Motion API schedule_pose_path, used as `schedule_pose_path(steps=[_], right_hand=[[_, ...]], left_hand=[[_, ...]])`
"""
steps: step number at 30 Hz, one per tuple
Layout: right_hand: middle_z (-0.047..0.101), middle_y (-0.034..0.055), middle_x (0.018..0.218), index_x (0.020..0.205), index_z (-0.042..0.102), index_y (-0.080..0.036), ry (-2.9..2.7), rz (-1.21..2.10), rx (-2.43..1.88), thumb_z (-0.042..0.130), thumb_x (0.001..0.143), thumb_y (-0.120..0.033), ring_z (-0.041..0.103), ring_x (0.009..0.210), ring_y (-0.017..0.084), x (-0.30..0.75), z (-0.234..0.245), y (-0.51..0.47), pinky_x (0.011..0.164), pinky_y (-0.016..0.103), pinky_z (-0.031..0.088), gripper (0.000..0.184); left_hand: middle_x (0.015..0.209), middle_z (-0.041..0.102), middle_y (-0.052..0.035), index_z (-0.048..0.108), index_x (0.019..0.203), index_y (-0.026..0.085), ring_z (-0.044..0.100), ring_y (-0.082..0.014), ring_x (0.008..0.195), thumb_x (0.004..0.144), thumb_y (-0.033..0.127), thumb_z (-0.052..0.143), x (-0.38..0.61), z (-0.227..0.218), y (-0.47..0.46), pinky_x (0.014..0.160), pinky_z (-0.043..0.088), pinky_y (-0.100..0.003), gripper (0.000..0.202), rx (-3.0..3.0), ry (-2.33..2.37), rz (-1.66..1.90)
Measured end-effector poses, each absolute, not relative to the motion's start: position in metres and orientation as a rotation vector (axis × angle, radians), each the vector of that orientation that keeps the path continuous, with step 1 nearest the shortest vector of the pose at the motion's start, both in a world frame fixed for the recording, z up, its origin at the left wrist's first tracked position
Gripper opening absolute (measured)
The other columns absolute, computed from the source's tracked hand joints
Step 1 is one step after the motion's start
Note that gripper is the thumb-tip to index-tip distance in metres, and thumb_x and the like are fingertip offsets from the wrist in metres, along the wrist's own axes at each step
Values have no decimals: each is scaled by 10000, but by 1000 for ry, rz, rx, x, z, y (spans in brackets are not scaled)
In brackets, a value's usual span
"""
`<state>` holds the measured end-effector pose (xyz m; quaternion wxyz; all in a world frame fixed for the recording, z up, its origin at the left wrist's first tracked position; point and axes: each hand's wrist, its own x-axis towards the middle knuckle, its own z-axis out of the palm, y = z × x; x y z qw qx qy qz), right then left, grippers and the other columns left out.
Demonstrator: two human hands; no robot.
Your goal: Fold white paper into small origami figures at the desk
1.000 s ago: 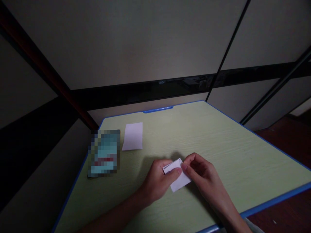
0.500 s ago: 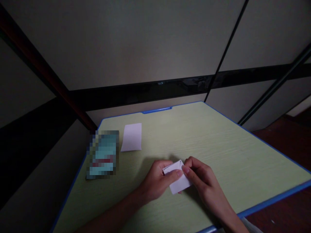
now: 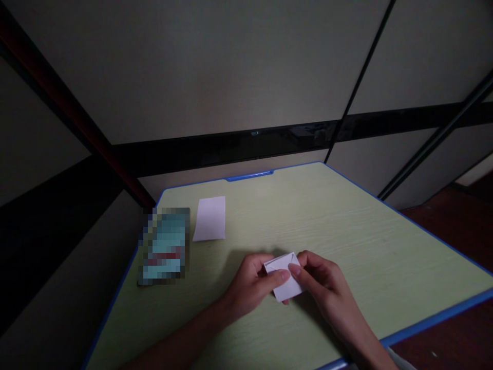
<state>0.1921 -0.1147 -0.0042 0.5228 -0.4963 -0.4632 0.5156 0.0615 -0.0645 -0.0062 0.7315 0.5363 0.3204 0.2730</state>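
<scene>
Between my two hands, over the near part of the table, is a small piece of folded white paper (image 3: 287, 293). Creases and a slanted flap show along its upper edge. My left hand (image 3: 252, 285) grips it from the left, thumb flat on its face and fingers behind. From the right, my right hand (image 3: 321, 282) pinches it, the thumb tip pressing on the paper close to the left thumb. Most of the fingers of both hands are hidden behind the paper.
Left of the hands, a white sheet of paper (image 3: 210, 218) lies flat on the blue-edged table (image 3: 346, 221). Beside it at the left edge is a pixelated teal item (image 3: 165, 241). A blue strip (image 3: 249, 176) sits at the far edge, before the cabinet panels (image 3: 231, 72).
The folded paper has turned slightly, and less of its lower part shows. My right thumb has moved a little further onto its face. The left hand keeps its hold.
</scene>
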Motion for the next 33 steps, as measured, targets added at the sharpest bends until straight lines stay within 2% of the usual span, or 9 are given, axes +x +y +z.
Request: schedule_pose_path(steps=[4,7,12,18,23,29,33], right_hand=[[396,-44,485,533,431,-179,-1268,1068,-1383,558,729,-334,358,465,106,193,-6,-117,430,227,270,280],[366,-49,485,530,427,-180,-1348,1061,-1421,553,722,-300,328,465,103,190,-5,-117,430,229,248,259],[444,-23,551,599,475,-166,-1344,1175,-1357,550,698,-241,401,513,116,186,-5,-114,466,238,302,145],[509,-41,516,639,483,-174,-998,1165,-1234,645,631,-264,441,439,88,191,-1,-113,418,204,331,186],[547,-60,505,747,480,-191,-785,1099,-1191,674,629,-260,470,397,79,193,3,-112,374,180,343,237],[650,-17,643,920,434,-209,-819,1168,-1083,719,569,-171,578,559,128,190,2,-111,511,231,432,454],[639,-28,608,962,409,-223,-778,1107,-1085,697,591,-157,581,547,136,192,0,-111,511,246,437,475]], left_hand=[[500,476,23,526,582,116,430,-76,467,662,287,575,62,-6,-65,438,339,-182,196,1312,760,685],[525,480,30,534,593,121,420,-71,493,664,239,571,62,-6,-65,461,328,-175,143,1354,794,789],[493,445,44,514,542,134,393,-69,475,662,230,563,61,-5,-64,444,302,-177,162,1319,863,888],[460,453,45,483,526,143,400,-66,434,649,232,534,61,-4,-63,431,314,-180,159,1243,874,851],[460,489,31,481,548,143,411,-63,410,645,249,544,61,-6,-66,427,338,-186,158,1268,813,714],[465,492,28,493,544,138,416,-60,415,664,268,543,61,-4,-64,422,338,-181,184,1259,843,813],[446,495,28,482,528,146,416,-59,407,630,275,567,61,-2,-65,427,339,-185,186,1236,821,714]])
